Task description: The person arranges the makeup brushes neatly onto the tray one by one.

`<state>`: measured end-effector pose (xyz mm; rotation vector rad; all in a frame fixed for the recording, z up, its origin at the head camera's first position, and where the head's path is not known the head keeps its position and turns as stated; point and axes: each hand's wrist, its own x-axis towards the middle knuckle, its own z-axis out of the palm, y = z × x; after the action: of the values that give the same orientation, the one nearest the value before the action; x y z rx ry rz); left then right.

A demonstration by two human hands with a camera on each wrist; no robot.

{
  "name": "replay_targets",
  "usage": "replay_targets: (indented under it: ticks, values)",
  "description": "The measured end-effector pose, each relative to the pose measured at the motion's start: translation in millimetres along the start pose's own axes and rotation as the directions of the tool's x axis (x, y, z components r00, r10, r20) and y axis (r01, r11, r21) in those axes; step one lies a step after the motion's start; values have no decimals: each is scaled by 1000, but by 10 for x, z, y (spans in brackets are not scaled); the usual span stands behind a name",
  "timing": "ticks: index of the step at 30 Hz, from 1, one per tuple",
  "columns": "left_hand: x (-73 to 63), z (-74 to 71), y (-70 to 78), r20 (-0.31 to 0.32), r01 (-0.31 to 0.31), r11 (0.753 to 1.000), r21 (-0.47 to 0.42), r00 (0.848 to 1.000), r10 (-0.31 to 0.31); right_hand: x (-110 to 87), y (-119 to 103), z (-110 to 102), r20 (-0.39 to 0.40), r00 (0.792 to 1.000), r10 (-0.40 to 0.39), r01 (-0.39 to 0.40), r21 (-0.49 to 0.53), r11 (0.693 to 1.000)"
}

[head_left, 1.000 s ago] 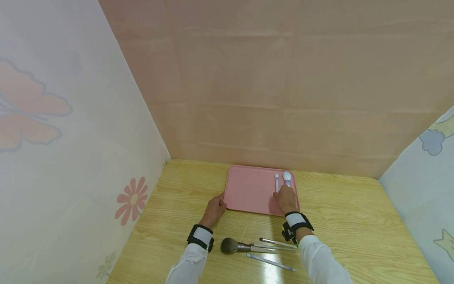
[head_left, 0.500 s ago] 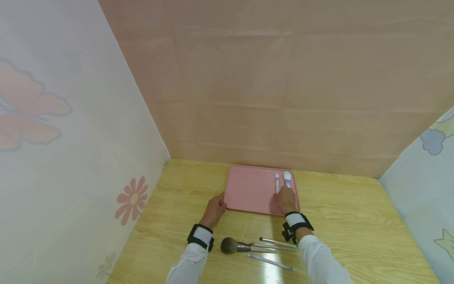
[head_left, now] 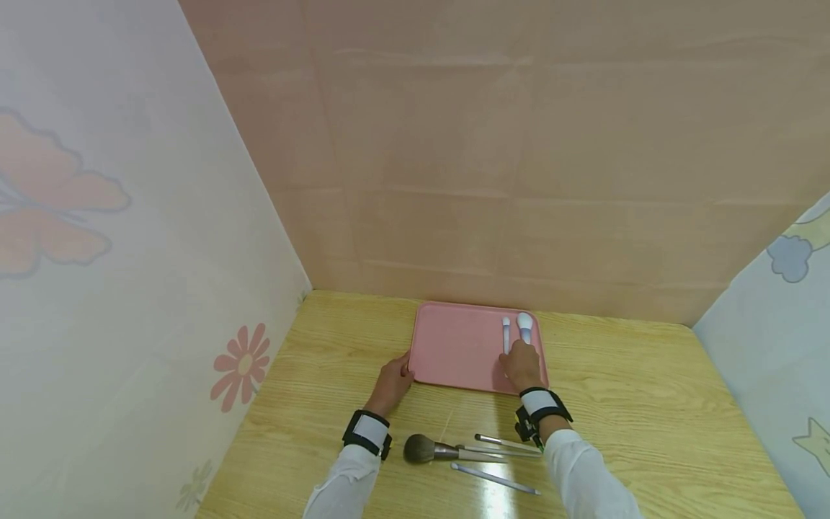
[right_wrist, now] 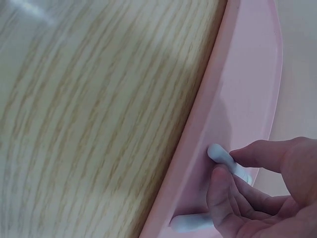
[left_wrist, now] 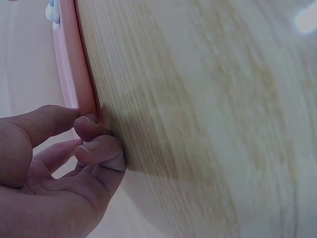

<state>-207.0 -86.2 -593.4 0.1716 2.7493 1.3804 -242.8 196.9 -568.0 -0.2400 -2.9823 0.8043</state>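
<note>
A pink tray (head_left: 454,349) lies against the back wall. My left hand (head_left: 392,383) holds its near left corner; in the left wrist view the thumb and curled fingers meet at the tray rim (left_wrist: 79,74). Inside the tray at the right lie a slim white makeup brush (head_left: 506,333) and a wider white makeup brush (head_left: 524,323), side by side, bristles toward the wall. My right hand (head_left: 522,366) pinches the slim brush's handle (right_wrist: 218,153) between thumb and finger, as the right wrist view shows. The wider brush's handle (right_wrist: 190,222) passes under that hand.
On the wooden table (head_left: 622,404) in front of the tray lie a large dark-bristled makeup brush (head_left: 421,449), a small dark-tipped brush (head_left: 496,441) and a thin pale brush (head_left: 494,478). Another pale handle lies among them. Patterned panels stand left and right.
</note>
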Motion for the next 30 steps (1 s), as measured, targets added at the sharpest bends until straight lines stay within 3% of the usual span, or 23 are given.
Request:
replay_targets:
  ticks: [30]
  values:
    - [29,39,3,8,-22,1000,3,1000,22,49,69,6,73,997,22,-23,12,1000]
